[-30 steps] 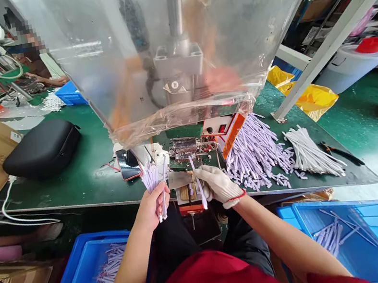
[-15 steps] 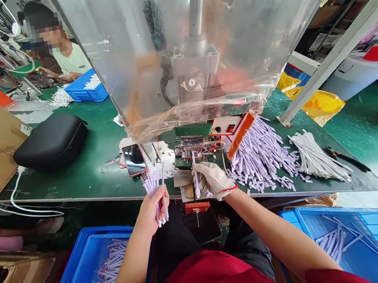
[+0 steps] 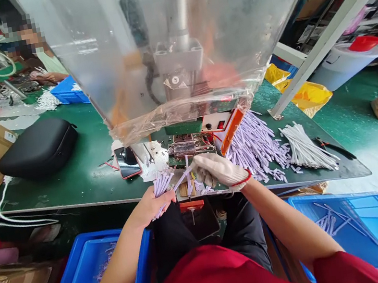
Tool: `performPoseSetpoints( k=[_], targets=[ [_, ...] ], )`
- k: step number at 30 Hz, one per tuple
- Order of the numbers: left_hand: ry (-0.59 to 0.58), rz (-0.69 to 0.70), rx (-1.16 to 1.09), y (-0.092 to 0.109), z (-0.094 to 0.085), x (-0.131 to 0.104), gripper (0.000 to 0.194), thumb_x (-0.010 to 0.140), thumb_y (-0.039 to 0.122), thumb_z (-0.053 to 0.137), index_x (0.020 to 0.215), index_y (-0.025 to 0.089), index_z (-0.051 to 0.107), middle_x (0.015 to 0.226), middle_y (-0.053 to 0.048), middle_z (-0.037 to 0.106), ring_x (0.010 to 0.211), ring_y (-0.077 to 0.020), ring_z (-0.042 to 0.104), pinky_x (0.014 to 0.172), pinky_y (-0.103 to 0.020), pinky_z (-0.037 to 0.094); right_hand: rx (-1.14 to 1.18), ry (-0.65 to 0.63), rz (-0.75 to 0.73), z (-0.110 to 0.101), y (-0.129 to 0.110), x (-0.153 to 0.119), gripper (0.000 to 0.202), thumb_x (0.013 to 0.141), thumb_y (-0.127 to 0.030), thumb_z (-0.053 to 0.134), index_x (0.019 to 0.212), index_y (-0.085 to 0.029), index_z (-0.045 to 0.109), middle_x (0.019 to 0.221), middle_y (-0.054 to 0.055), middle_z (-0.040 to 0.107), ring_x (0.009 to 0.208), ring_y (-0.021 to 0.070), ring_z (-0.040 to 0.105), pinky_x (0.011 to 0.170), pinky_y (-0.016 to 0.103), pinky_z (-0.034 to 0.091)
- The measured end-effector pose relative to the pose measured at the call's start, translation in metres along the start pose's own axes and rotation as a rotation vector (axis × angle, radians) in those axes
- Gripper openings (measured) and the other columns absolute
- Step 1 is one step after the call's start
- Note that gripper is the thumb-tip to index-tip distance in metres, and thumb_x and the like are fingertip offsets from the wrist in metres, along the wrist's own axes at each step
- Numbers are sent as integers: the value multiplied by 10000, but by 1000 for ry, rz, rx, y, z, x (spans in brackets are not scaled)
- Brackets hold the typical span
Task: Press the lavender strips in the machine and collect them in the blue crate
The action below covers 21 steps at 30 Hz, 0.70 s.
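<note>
My bare left hand (image 3: 151,204) is closed round a bundle of thin pale-purple strips (image 3: 161,182), their ends fanning out above the fingers. My right hand (image 3: 220,170), in a white glove with a red cuff, pinches the far end of a single purple strip (image 3: 181,178) that slants across from the bundle. Behind it, another strip (image 3: 187,161) lies upright in view at the small metal fixture (image 3: 183,147) of the bench machine. Below the fixture is a small wooden block (image 3: 186,189), partly covered by the strips.
A clear plastic guard (image 3: 115,52) hangs over the machine. Right of it are a heap of purple strips (image 3: 252,150), white strips (image 3: 309,147) and pliers (image 3: 336,147). A phone (image 3: 127,162) and black case (image 3: 38,148) lie left. Blue bins (image 3: 79,244) flank my legs; a co-worker sits far left.
My right hand has left the strip at the fixture and now pinches another strip at the left-hand bundle. My left hand has moved slightly right. The camera view has shifted.
</note>
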<state>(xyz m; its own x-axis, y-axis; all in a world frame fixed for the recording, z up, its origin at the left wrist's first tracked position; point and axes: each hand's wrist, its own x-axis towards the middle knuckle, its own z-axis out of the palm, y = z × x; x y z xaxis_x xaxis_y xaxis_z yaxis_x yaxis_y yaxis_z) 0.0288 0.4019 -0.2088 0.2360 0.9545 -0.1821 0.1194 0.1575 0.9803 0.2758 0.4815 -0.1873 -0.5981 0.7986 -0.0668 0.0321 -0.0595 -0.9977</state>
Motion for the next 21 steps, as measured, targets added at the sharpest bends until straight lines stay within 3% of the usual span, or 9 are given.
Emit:
performPoseSetpoints(
  k=[3,8,10,13,15,17,19,21],
  targets=[
    [-101,-7,104,9,3,9,341,790,465,750,693,147,676,460,26,496,386,-74,400,386,-195,260,-134,-84,-19,-1,-8,-15,397,880,-571,611,819,-178,613,625,-21,580,459,80,510,396,170,390],
    [-200,-78,49,12,14,20,307,822,445,733,710,168,662,405,56,413,334,-58,312,355,-195,181,-239,-20,2,4,-3,-35,331,908,-501,589,766,-203,596,611,-24,591,438,85,499,382,186,353],
    [-241,-110,25,11,13,21,301,821,435,741,705,172,651,403,54,414,321,-53,299,348,-197,158,-230,-4,30,-4,-1,-43,331,913,-507,576,769,-209,594,607,-21,597,421,88,488,369,193,343],
    [-229,-120,-55,9,-2,16,347,831,427,737,639,168,607,375,58,383,308,-46,293,344,-190,164,-196,219,-3,-47,3,-52,329,918,-516,560,805,-210,599,633,0,614,457,105,515,395,207,390],
    [-110,-104,-178,7,-12,12,321,850,426,717,690,168,611,400,62,404,313,-48,314,334,-174,198,-259,514,-28,-96,8,-50,293,926,-466,543,848,-190,608,712,38,657,527,124,577,460,223,450],
    [35,-82,-317,3,-15,12,234,834,386,739,864,179,634,505,57,491,354,-59,387,330,-155,252,-402,753,48,-146,13,-40,235,896,-354,548,1005,-163,630,830,71,701,578,140,628,522,240,482],
    [121,-65,-428,-2,-6,16,272,791,338,779,945,190,611,571,69,501,398,-62,425,339,-142,293,-677,799,125,-185,17,-22,294,901,-358,522,1066,-155,658,898,89,714,683,163,661,622,259,492],
    [158,-40,-474,-7,11,24,276,786,353,778,877,180,584,508,103,405,376,-46,365,346,-131,275,-942,771,238,-207,19,2,363,910,-423,515,1031,-128,688,953,132,713,838,213,672,724,293,482]
  ],
)
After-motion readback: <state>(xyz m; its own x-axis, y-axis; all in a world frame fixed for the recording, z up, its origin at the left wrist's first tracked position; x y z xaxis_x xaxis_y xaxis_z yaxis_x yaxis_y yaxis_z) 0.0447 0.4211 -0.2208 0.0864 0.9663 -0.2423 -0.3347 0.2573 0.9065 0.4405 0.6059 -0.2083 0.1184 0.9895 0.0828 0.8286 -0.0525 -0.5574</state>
